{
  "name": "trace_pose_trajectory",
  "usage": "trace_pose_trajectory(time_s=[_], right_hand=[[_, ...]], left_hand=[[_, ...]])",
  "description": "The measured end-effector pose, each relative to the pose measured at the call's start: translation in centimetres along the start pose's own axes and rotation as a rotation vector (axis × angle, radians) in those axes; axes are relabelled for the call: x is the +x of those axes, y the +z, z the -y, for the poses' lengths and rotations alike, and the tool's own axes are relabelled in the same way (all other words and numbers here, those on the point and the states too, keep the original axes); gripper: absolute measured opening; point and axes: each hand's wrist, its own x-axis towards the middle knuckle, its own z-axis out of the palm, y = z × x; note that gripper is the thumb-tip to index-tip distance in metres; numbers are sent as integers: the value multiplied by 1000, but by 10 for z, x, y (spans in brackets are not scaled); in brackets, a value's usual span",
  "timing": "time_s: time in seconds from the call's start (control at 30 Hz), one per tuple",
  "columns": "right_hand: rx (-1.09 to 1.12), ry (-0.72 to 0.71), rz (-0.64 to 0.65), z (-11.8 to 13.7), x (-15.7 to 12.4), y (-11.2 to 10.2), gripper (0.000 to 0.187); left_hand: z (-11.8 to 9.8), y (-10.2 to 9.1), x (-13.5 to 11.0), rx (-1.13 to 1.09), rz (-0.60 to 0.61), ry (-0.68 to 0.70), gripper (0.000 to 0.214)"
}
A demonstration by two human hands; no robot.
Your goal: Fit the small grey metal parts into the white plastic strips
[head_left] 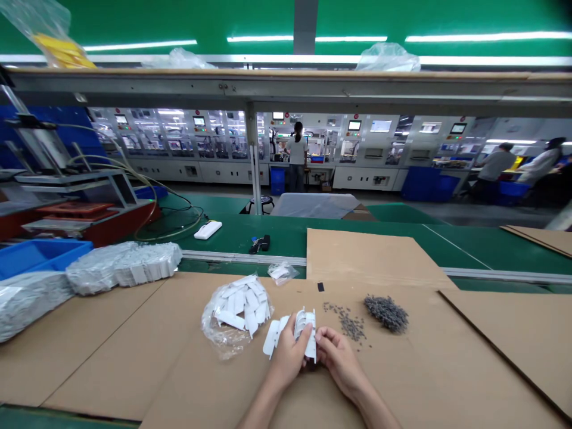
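White plastic part (309, 333) held in fingers of left hand (288, 357) and right hand (339, 360), both curled closed around it. Cardboard sheet (201, 381) below part; clear bag of white pieces (235, 316) just left of part; grey granules (386, 313) right of part.

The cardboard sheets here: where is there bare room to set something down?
Bare cardboard shows right of the heap of small grey parts and left of the clear plastic bag of white pieces. It is crowded around the left hand and right hand, which hold white plastic parts.
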Motion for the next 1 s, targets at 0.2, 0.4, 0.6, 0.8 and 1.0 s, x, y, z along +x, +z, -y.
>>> trace_pose_trajectory(time_s=[0.2,0.4,0.6,0.8,1.0], right_hand=[[-126,77,-27,-2,5,-10,19],[-736,-94,-350,-7,32,-37,20],[-882,-153,-417,4,56,-49,8],[-866,-173,-379,4,56,-50,12],[-630,-134,-284,5,26,-40,25]], left_hand=[[3,-7,4,200,-60,115,20],[16,-19,12,580,-88,159,3],[15,-19,12,620,-105,163,3],[14,-17,13,450,-118,125,7],[12,-10,14,99,-12,55,21]])
